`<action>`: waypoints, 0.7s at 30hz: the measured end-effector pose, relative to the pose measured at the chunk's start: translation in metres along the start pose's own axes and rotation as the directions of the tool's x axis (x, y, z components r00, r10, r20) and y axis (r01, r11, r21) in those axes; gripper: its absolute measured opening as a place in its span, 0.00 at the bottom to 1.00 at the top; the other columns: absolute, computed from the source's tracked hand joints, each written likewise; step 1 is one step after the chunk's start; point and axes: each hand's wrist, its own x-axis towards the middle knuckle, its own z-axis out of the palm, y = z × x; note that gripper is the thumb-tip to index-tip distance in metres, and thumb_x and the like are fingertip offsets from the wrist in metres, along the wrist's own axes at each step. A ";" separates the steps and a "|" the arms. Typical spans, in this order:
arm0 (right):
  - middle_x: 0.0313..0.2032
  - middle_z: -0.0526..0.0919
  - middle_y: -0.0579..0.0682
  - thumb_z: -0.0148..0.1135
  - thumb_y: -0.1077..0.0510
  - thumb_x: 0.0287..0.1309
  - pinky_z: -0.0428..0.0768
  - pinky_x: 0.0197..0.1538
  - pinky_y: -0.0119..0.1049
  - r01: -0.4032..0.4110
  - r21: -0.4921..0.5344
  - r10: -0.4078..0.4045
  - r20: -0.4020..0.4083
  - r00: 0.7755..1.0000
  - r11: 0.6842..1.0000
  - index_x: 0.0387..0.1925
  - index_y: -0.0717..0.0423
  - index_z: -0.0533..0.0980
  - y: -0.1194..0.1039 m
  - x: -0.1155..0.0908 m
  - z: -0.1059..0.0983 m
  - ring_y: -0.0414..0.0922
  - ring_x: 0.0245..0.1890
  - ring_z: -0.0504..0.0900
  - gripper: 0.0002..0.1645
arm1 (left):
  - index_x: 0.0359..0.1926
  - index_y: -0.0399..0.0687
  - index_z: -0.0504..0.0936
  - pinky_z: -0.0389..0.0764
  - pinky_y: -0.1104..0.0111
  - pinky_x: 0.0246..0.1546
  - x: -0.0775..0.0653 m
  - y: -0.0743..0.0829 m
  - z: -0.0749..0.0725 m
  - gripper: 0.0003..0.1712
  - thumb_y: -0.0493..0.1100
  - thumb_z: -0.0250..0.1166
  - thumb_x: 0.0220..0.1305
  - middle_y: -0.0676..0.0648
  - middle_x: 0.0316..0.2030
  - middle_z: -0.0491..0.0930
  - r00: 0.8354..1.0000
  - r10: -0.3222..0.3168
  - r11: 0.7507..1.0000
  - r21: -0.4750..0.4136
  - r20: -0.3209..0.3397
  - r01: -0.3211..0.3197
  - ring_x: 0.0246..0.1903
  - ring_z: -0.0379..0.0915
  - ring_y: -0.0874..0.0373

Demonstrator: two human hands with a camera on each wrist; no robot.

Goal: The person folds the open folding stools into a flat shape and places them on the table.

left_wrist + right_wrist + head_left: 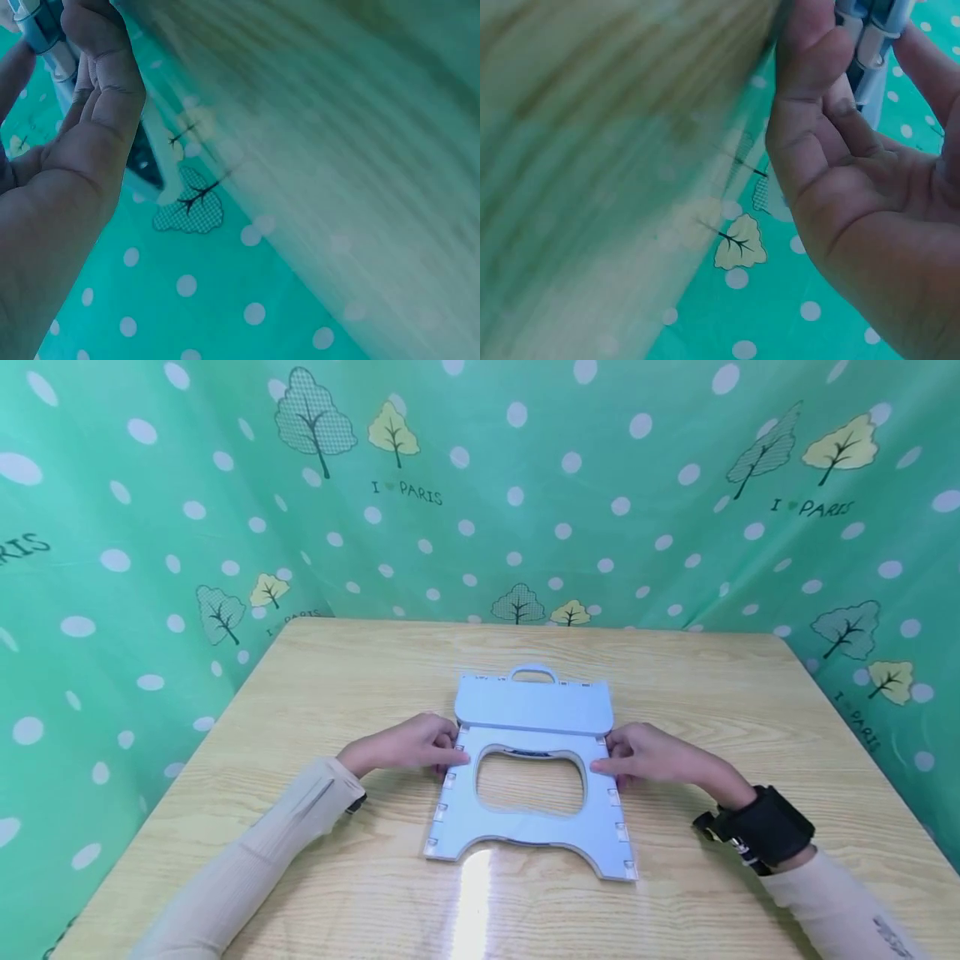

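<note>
A light blue folding step stool (534,706) is folded flat over the middle of the table, its small carrying handle pointing to the far side. Its leg panel, with a large rounded opening, faces up toward the near edge. On the left side, my left hand (423,743) grips the stool's edge, thumb on top and fingers curled beneath. My right hand (648,753) holds the opposite edge in the same way. Both wrist views show the stool's hinged edge between thumb and fingers, beside the left hand (97,112) and the right hand (855,165).
The stool is over a wood-grain table (360,677) with a glossy light reflection near the front. A green dotted curtain (420,552) with printed trees hangs behind and along both sides. A black band (772,827) is strapped around the right wrist.
</note>
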 end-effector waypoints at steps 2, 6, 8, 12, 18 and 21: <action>0.20 0.83 0.50 0.64 0.49 0.67 0.79 0.26 0.33 -0.018 0.002 0.018 0.005 1.000 1.000 0.40 0.67 0.75 0.001 -0.001 0.002 0.47 0.22 0.82 0.21 | 0.34 0.42 0.77 0.73 0.73 0.23 0.001 0.000 0.002 0.15 0.49 0.63 0.71 0.49 0.19 0.83 1.000 -0.004 1.000 0.012 0.010 0.004 0.22 0.79 0.58; 0.20 0.83 0.50 0.65 0.48 0.65 0.76 0.24 0.31 -0.024 -0.018 0.023 -0.023 0.999 1.000 0.34 0.62 0.75 0.001 -0.001 0.004 0.47 0.22 0.82 0.20 | 0.34 0.43 0.77 0.75 0.72 0.24 0.001 0.001 0.002 0.14 0.49 0.63 0.71 0.50 0.20 0.83 1.000 -0.025 0.999 0.027 0.011 0.025 0.22 0.81 0.58; 0.20 0.83 0.50 0.65 0.47 0.65 0.74 0.23 0.29 -0.019 -0.045 0.017 -0.039 0.999 0.999 0.31 0.61 0.75 0.000 -0.001 0.004 0.47 0.22 0.81 0.20 | 0.34 0.42 0.77 0.77 0.71 0.24 0.001 0.000 0.001 0.15 0.50 0.63 0.70 0.50 0.20 0.83 0.999 -0.031 0.999 0.020 0.012 0.031 0.23 0.81 0.57; 0.20 0.82 0.47 0.65 0.44 0.64 0.69 0.23 0.28 -0.013 -0.129 0.005 -0.063 0.998 0.992 0.31 0.57 0.77 -0.006 -0.003 0.001 0.43 0.20 0.77 0.20 | 0.35 0.43 0.78 0.77 0.69 0.24 0.002 0.002 0.000 0.16 0.52 0.64 0.70 0.50 0.21 0.82 0.999 -0.044 0.998 0.042 0.008 0.043 0.21 0.79 0.58; 0.24 0.80 0.47 0.62 0.49 0.68 0.72 0.27 0.33 -0.047 -0.369 -0.047 -0.243 0.969 0.928 0.34 0.56 0.82 -0.020 -0.019 -0.007 0.39 0.21 0.72 0.15 | 0.37 0.50 0.81 0.73 0.69 0.20 -0.003 0.003 -0.002 0.17 0.59 0.64 0.67 0.54 0.20 0.77 0.974 0.056 0.951 0.310 -0.218 0.014 0.18 0.68 0.63; 0.32 0.84 0.54 0.61 0.50 0.69 0.79 0.36 0.42 -0.063 -0.505 -0.153 -0.375 0.914 0.861 0.42 0.62 0.82 -0.019 -0.024 -0.011 0.47 0.29 0.80 0.18 | 0.45 0.45 0.82 0.79 0.63 0.31 -0.008 0.000 -0.005 0.23 0.60 0.63 0.67 0.47 0.33 0.83 0.889 0.215 0.846 0.532 -0.404 0.038 0.30 0.76 0.55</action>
